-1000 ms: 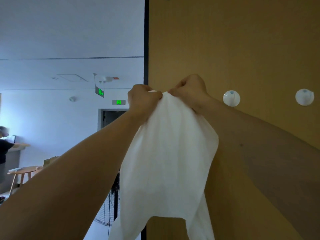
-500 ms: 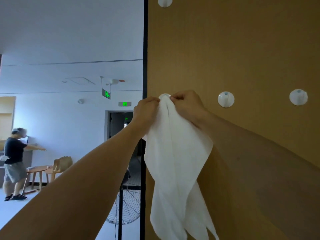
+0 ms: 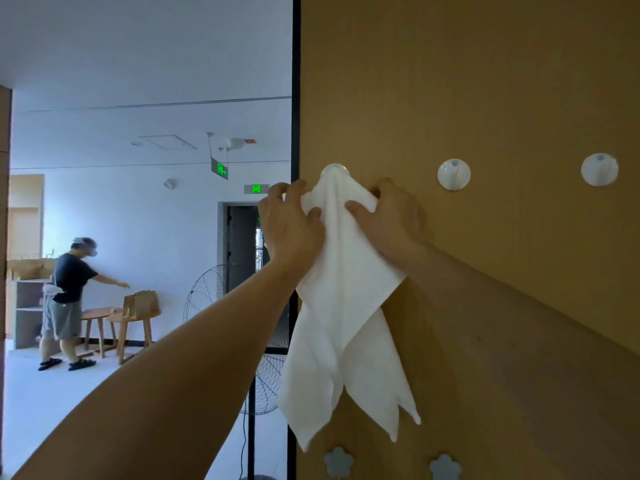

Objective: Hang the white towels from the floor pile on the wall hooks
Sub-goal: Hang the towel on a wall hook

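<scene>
A white towel (image 3: 341, 306) hangs from the leftmost white round hook (image 3: 334, 169) on the brown wood wall panel (image 3: 485, 81), its corners drooping below. My left hand (image 3: 291, 223) pinches the towel's upper left side between thumb and fingers. On the upper right side my right hand (image 3: 389, 216) holds the cloth, thumb on the front and fingers against the wall. Two bare white hooks (image 3: 453, 174) (image 3: 599, 169) sit to the right at the same height. The floor pile is out of view.
Two blue flower-shaped hooks (image 3: 338, 460) (image 3: 445, 467) sit low on the panel. A black post (image 3: 295, 81) edges the panel on the left. Beyond it are a standing fan (image 3: 207, 299), small wooden tables (image 3: 131, 317) and another person (image 3: 67, 299).
The towel's top went onto the leftmost hook and now hangs from it. Both hands slid from the top of the cloth down to its upper sides.
</scene>
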The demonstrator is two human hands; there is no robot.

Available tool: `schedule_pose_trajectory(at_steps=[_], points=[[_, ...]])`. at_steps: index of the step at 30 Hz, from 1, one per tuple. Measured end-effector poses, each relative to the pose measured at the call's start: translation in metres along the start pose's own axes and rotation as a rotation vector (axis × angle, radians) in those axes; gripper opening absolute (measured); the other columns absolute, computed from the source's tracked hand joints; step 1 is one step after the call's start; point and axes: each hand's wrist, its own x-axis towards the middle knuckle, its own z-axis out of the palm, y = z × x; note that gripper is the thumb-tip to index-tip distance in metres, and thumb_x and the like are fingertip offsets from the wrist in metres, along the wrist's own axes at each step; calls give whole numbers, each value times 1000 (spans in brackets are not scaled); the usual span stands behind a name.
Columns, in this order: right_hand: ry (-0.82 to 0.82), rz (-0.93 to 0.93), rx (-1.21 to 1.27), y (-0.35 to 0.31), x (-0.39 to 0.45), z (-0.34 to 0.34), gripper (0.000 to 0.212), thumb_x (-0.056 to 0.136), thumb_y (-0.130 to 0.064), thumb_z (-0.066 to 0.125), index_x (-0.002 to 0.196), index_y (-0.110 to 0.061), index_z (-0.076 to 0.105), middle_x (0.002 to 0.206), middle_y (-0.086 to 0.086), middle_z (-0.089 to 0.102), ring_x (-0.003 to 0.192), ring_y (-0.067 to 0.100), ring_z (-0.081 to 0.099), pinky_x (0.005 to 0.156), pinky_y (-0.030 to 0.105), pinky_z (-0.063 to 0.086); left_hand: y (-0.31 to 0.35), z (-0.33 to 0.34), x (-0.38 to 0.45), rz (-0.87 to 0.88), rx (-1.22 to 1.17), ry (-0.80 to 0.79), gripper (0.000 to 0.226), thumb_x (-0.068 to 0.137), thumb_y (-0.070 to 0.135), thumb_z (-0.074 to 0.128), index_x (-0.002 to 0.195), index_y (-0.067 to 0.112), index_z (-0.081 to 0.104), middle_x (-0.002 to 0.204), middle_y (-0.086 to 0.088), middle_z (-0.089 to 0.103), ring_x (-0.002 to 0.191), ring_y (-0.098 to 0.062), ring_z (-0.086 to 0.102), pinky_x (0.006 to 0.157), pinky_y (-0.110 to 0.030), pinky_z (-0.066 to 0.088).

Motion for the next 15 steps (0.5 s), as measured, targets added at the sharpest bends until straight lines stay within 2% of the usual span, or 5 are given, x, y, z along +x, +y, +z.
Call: schedule_pose_trajectory(at_steps=[3, 5, 8, 12, 15], points=[[177, -56, -178, 6, -2, 6, 36, 90, -51, 60, 112, -22, 65, 110, 2, 57, 104, 23, 50, 92, 35, 39, -2, -4, -7, 57, -63, 18, 26, 92, 32, 53, 104, 20, 73, 101, 0, 69, 95, -20, 62, 85, -36, 52], [137, -68, -140, 6, -2, 11, 29, 93, -44, 57, 101, -18, 68, 94, 0, 64, 92, 22, 58, 77, 32, 43, 1, -3, -15, 24, -167, -36, 32, 95, 41, 51, 94, 20, 75, 82, 5, 68, 78, -13, 62, 74, -30, 51], [53, -26, -8, 1, -5, 16, 27, 98, -38, 52, 92, -16, 66, 79, -5, 63, 70, 15, 58, 56, 26, 35, 1, 1, -23, -13, -228, -105, 36, 94, 50, 54, 107, 23, 73, 97, 8, 68, 91, -8, 61, 84, -25, 47], [4, -15, 86, -6, -14, 16, 39, 101, -47, 40, 90, -18, 64, 78, -5, 64, 70, 13, 60, 63, 31, 48, 3, 2, -26, -21, -280, -146, 38, 94, 54, 53, 108, 24, 72, 97, 8, 69, 89, -7, 64, 80, -20, 49], [-75, -10, 125, -6, -15, 14, 33, 99, -46, 45, 94, -18, 63, 81, -6, 63, 74, 15, 61, 67, 35, 51, 4, 0, -24, -34, -320, -192, 31, 93, 44, 59, 111, 21, 70, 98, 7, 70, 89, -8, 65, 81, -24, 52]])
